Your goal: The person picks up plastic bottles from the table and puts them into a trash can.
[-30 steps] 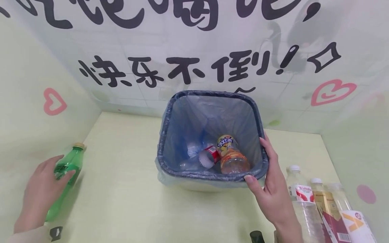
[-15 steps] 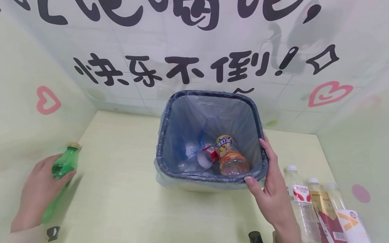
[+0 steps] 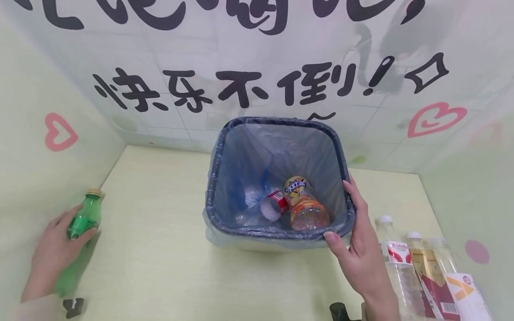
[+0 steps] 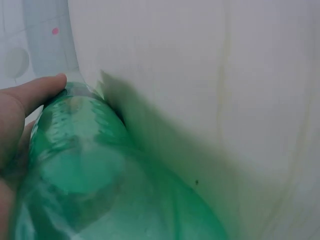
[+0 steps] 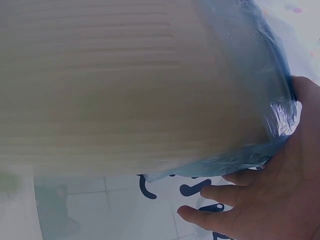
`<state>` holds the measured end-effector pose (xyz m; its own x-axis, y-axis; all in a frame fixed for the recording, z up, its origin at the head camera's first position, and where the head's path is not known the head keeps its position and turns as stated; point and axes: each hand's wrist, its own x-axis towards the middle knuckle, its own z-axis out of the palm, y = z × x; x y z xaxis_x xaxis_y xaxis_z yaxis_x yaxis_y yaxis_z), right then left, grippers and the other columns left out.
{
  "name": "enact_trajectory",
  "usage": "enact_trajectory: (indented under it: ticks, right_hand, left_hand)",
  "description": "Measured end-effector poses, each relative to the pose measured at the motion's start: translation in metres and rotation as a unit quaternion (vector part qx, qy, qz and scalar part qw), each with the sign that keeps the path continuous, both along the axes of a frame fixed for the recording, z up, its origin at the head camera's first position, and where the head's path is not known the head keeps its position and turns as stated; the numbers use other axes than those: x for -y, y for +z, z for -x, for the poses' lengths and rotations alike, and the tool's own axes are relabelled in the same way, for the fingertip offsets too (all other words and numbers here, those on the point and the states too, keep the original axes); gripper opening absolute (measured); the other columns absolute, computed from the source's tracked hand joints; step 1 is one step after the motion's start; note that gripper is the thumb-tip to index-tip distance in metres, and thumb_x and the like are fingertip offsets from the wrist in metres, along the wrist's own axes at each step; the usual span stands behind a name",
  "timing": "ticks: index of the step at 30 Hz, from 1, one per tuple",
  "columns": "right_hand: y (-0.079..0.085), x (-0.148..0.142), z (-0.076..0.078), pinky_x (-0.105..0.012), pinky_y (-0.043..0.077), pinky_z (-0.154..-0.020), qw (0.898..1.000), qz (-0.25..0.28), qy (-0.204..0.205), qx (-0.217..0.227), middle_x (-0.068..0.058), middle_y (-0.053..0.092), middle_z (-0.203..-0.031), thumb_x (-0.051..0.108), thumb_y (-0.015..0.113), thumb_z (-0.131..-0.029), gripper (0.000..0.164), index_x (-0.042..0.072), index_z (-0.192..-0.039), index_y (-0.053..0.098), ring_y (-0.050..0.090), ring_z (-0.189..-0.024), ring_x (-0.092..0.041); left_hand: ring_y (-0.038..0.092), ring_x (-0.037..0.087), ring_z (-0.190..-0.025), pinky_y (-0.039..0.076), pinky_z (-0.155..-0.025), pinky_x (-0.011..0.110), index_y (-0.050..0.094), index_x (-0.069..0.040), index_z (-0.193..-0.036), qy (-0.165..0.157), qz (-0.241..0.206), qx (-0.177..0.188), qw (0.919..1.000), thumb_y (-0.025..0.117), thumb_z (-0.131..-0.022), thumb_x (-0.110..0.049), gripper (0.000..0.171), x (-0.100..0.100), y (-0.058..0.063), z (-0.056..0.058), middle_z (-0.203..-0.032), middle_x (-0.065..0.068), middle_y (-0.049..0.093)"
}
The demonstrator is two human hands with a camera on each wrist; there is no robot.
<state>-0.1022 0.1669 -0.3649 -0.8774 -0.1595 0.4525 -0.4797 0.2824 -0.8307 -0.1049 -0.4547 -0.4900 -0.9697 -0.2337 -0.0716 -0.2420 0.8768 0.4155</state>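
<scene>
In the head view my left hand (image 3: 56,254) grips a green plastic bottle (image 3: 89,211) with a yellowish cap, beside the left wall. Its thumb lies along the green bottle (image 4: 80,175) in the left wrist view, and the bottle's shadow falls on the pale surface close by. At the centre stands a trash bin (image 3: 261,232) lined with a thin bluish bag. My right hand (image 3: 365,263) holds the bin's near right corner, thumb on the rim and fingers along the outer side. Inside lie an iced-tea bottle (image 3: 308,207) and a clear bottle with a red label (image 3: 277,205).
Several clear bottles lie at the right: one with a red and white label (image 3: 398,253), one with a gold and maroon label (image 3: 431,276), one with a white label (image 3: 467,292). Walls with black lettering and pink hearts enclose the pale table (image 3: 160,249) on three sides.
The left hand has turned the green bottle slightly, so its dark lettering no longer shows. The head view has shifted slightly. The right hand stays on the bin.
</scene>
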Motion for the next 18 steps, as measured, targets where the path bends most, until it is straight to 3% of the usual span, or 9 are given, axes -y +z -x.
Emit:
enact_trajectory:
  ticks: [4, 11, 18]
  right_hand:
    - [0.001, 0.000, 0.001, -0.022, 0.030, -0.112, 1.000, -0.007, 0.000, 0.003, -0.007, 0.019, -0.165, -0.006, 0.064, -0.084, 0.084, 0.010, -0.157, 0.025, 0.027, -0.146, -0.028]
    - [0.001, -0.001, -0.001, -0.020, 0.032, -0.110, 1.000, 0.004, -0.001, 0.023, -0.004, 0.017, -0.165, -0.005, 0.062, -0.086, 0.081, 0.013, -0.157, 0.026, 0.025, -0.147, -0.028]
    - [0.001, 0.000, -0.001, -0.020, 0.033, -0.109, 0.999, 0.004, -0.003, 0.032, -0.003, 0.016, -0.165, -0.004, 0.061, -0.087, 0.080, 0.014, -0.157, 0.026, 0.023, -0.148, -0.028]
  left_hand:
    - [0.025, 0.068, -0.124, 0.028, -0.086, 0.079, 0.016, -0.008, -0.159, 0.004, 0.002, -0.005, 1.0000, 0.063, -0.098, -0.037, 0.082, -0.004, 0.001, -0.003, -0.146, 0.046, 0.021]
    - [0.032, 0.066, -0.121, 0.031, -0.088, 0.074, 0.011, -0.006, -0.159, -0.021, 0.022, -0.005, 0.9995, 0.061, -0.098, -0.042, 0.087, -0.012, 0.002, 0.000, -0.140, 0.047, 0.031]
    - [0.041, 0.058, -0.114, 0.040, -0.079, 0.064, 0.016, -0.011, -0.159, 0.006, 0.037, -0.004, 0.9993, 0.063, -0.095, -0.048, 0.088, -0.023, 0.006, 0.000, -0.136, 0.043, 0.039]
